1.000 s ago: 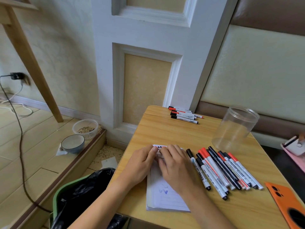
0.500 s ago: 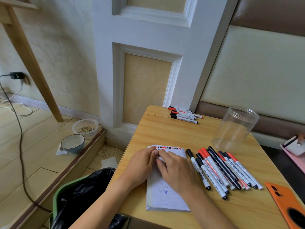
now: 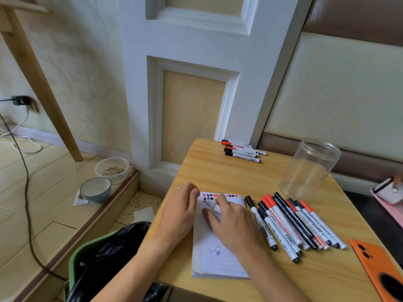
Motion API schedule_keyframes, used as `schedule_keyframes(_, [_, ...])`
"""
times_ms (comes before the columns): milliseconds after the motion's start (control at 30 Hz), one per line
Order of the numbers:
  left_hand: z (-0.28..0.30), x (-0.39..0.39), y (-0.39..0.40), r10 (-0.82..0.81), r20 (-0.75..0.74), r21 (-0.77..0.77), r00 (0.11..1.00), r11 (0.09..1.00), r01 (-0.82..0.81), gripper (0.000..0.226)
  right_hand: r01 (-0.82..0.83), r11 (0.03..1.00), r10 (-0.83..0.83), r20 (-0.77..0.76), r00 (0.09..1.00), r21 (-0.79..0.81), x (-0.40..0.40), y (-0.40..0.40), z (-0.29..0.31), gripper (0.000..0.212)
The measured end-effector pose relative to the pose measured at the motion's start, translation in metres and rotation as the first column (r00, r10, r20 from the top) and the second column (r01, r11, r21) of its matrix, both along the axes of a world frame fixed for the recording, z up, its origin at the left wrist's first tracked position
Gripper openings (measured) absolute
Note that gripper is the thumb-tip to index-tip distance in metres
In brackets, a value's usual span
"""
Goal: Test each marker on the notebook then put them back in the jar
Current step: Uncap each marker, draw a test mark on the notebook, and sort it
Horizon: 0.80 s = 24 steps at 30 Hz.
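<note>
The right hand (image 3: 231, 223) pinches a marker (image 3: 212, 206), tip on the notebook (image 3: 218, 258); the left hand (image 3: 181, 212) lies flat, fingers together, at the notebook's left edge; loose markers (image 3: 292, 223) right of it; the jar (image 3: 309, 166) beyond those.

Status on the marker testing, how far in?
Early to midway. Done: rows of red and black test marks at the top of the notebook. In hand: the right hand holds a marker on the page; the left hand steadies the pad. Left: the jar is empty, with two marker groups on the table.
</note>
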<state>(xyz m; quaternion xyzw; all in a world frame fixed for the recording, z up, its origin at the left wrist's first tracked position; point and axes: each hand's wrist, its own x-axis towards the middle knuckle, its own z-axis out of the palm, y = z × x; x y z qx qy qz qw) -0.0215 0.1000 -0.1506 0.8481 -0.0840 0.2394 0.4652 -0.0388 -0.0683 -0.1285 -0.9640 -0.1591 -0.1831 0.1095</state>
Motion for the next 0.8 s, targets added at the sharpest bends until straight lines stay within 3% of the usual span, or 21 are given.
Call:
schedule_keyframes(67, [0.004,0.005,0.004,0.059,-0.045,-0.046,0.997,0.997,-0.061,0.011,-0.005,1.0,0.005,0.028,1.0,0.001,0.0,0.002,0.0,0.038])
schedule_keyframes(167, [0.013,0.016,0.003,0.024,-0.13,-0.007,0.991,1.0,-0.025,0.002,-0.02,1.0,0.02,0.009,1.0,-0.001,-0.001,0.003,0.001,0.033])
schedule_keyframes(400, [0.023,0.062,-0.013,-0.059,-0.226,0.131,0.972,0.987,0.09,0.012,-0.012,1.0,0.012,-0.033,0.999,-0.007,-0.003,0.001,0.005,0.026])
schedule_keyframes(567, [0.012,0.08,-0.016,-0.017,-0.293,0.287,0.956,0.952,0.104,0.016,-0.018,1.0,0.017,-0.05,0.999,-0.01,-0.001,0.001,0.005,0.026])
schedule_keyframes(700, [0.012,0.073,-0.01,-0.092,-0.282,0.274,0.955,0.946,0.172,0.033,-0.016,1.0,0.015,-0.053,0.998,-0.017,-0.001,0.0,0.006,0.028])
schedule_keyframes(800, [0.011,0.054,-0.001,-0.061,-0.229,0.294,0.971,0.947,0.129,0.049,-0.019,1.0,0.019,-0.043,0.999,0.007,-0.002,-0.001,0.008,0.031])
